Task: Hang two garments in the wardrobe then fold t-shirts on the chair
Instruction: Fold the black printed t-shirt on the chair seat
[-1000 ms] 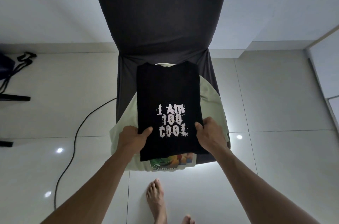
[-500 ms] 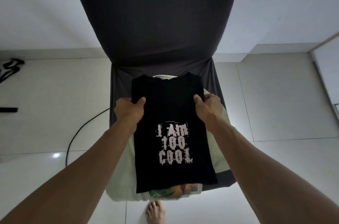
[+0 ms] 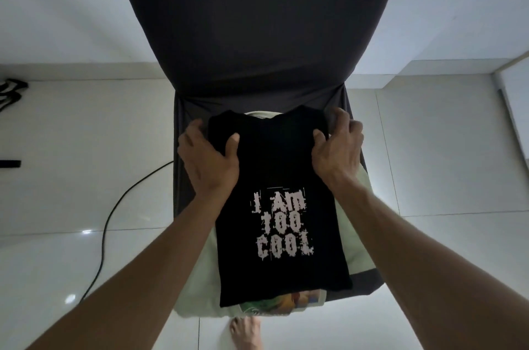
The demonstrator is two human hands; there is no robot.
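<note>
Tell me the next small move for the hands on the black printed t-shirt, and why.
Probably fold the collar end toward the near hem. The left hand and right hand each pinch a top corner of the black printed t-shirt, already narrowed to a strip lying full length on the pale green garment.

Black tee [image 3: 282, 223], narrow fold, print up, atop pale tee [image 3: 197, 286] on chair [image 3: 257, 34] seat, hem overhanging front edge.
</note>
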